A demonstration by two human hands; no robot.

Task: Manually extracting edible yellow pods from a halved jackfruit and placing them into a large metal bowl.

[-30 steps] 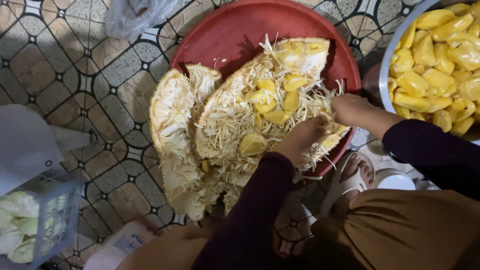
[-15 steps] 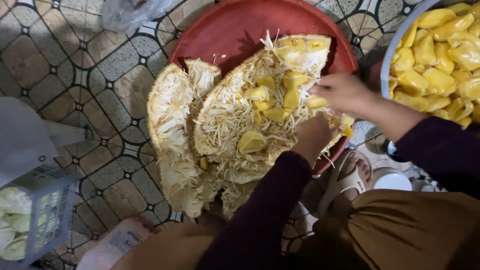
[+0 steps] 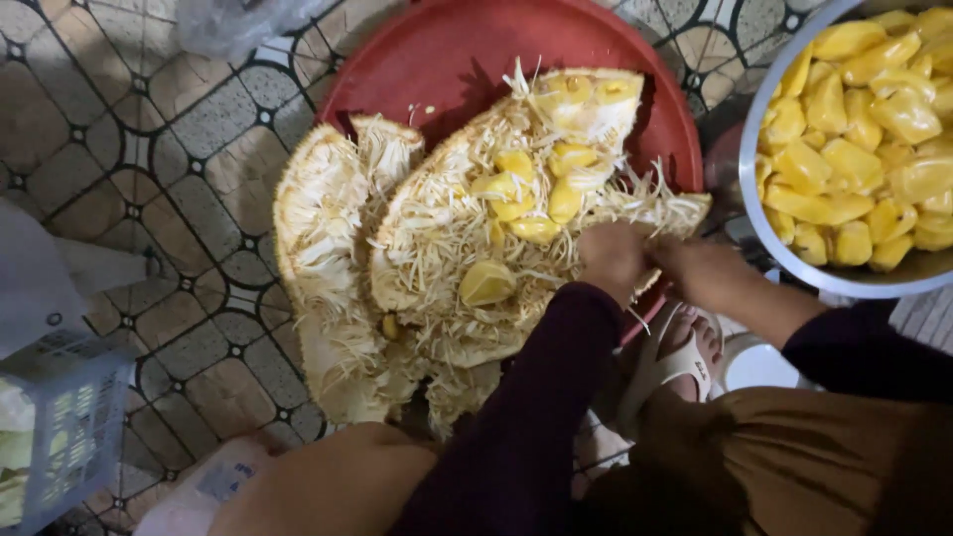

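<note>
A cut jackfruit piece (image 3: 467,228) lies flesh-up on a round red tray (image 3: 447,50), full of pale fibres and several yellow pods (image 3: 516,189). A second, emptied rind piece (image 3: 318,238) leans beside it on the left. My left hand (image 3: 611,256), in a dark purple sleeve, grips the fibrous right edge of the cut piece. My right hand (image 3: 695,270) presses in right next to it at the same edge, its fingertips hidden among the fibres.
A metal bowl (image 3: 759,213) heaped with peeled yellow pods stands at the upper right. My sandalled foot (image 3: 680,357) rests below the tray. A pale plastic basket (image 3: 69,437) sits at the lower left and a clear bag (image 3: 238,20) at the top, on patterned floor tiles.
My right hand has come down from the fruit's upper right part to its lower right edge, beside my left hand. The left hand has hardly moved.
</note>
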